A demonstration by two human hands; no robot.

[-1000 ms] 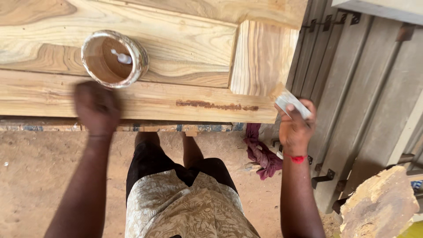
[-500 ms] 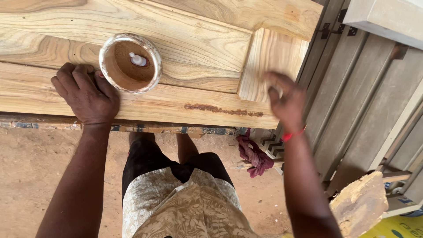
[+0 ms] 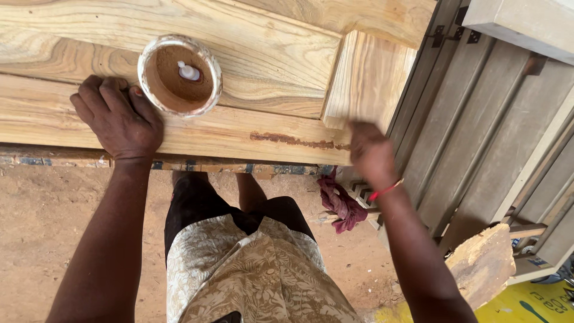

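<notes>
Wooden board (image 3: 197,128), pale with strong grain, lies flat across the top of the head view, its near edge running left to right just above the person's legs. A streak of brown filler (image 3: 296,141) sits along that near edge, right of centre. At the board's right end a short wooden block (image 3: 368,78) stands on the surface, just past the streak.

Left hand (image 3: 119,119): palm down, fingers spread and curled a little over the board, pressing flat on it. It grips nothing. Its fingertips lie just beside a round tub (image 3: 179,75) with a white, smeared rim. The tub rests on the board, holds brown paste, and a small white object (image 3: 189,72) sits in the paste.

Right hand (image 3: 372,154): at the board's near right corner, touching or nearly touching the edge where the filler streak ends, below the block. The hand is motion-blurred; fingers look bunched and curled inward, but whether they hold something cannot be told from this frame. A red band (image 3: 385,190) circles the wrist.

Surroundings: grey timber frames (image 3: 478,131) lean to the right of the board. A dark red rag (image 3: 341,206) hangs below the board's corner. A rough chunk of wood (image 3: 481,263) lies lower right. Sandy ground (image 3: 54,209) under the bench. Person wears patterned shorts (image 3: 251,275).
</notes>
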